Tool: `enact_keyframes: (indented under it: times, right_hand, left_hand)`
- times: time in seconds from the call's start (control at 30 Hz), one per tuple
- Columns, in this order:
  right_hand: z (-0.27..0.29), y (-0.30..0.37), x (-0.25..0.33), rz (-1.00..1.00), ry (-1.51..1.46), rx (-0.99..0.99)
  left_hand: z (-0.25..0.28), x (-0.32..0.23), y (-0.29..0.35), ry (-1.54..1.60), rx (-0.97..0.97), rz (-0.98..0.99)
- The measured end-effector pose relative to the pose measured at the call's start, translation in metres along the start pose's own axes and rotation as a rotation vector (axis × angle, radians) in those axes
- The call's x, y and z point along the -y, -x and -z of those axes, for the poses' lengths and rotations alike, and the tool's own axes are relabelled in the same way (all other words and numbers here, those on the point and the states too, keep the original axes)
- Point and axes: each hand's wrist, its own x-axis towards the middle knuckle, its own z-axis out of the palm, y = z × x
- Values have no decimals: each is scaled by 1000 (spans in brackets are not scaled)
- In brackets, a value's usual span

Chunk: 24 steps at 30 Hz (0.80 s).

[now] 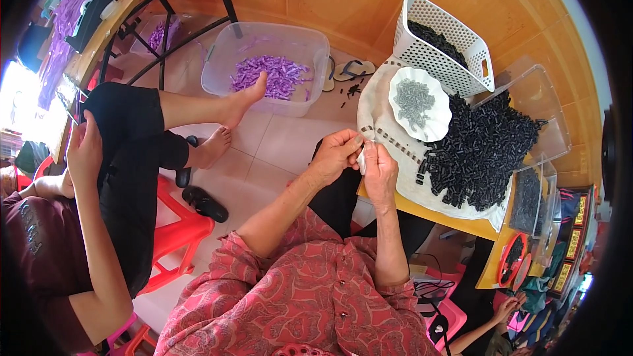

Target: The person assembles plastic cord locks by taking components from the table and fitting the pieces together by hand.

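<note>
A small white item (pixel 362 159) is held up between the left hand (pixel 337 156) and the right hand (pixel 380 175), in front of the near edge of the bench (pixel 484 229). The fingers of both hands are closed in pinches that nearly meet; the item appears to be gripped by both, though its exact kind and the inner contact are hidden by the fingertips. Fine two-handed working of a single small piece is judged to be the step in hand. On the bench, a pale cloth (pixel 379 109) is overlaid by a heap of short black tubular pieces (pixel 475 151) and a white scalloped dish (pixel 443 111), in which small translucent grey pieces (pixel 414 100) are held. A white perforated basket (pixel 432 59) is seen behind the dish. For the next move, steady opposed pinches and careful fingertip alignment are judged to be called for, since the item could easily be dropped.
</note>
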Motion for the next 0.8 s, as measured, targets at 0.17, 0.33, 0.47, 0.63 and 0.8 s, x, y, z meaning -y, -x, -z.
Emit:
enact_keyframes:
  times: [0.17,0.33,0.47,0.63,0.8]
  right_hand:
    - [-2,1,-15,215,265,-102]
    - [7,-1,-18,-26,-62,13]
    - [14,-2,-7,-178,-272,99]
    - [14,-2,-5,-183,-295,115]
    - [13,-2,-7,-213,-175,103]
  left_hand:
    - [-3,-2,2,-482,-139,-277]
    - [7,-5,-1,156,51,43]
    - [7,-7,-1,237,102,75]
    - [5,-12,1,229,105,98]
    - [4,-13,0,63,43,65]
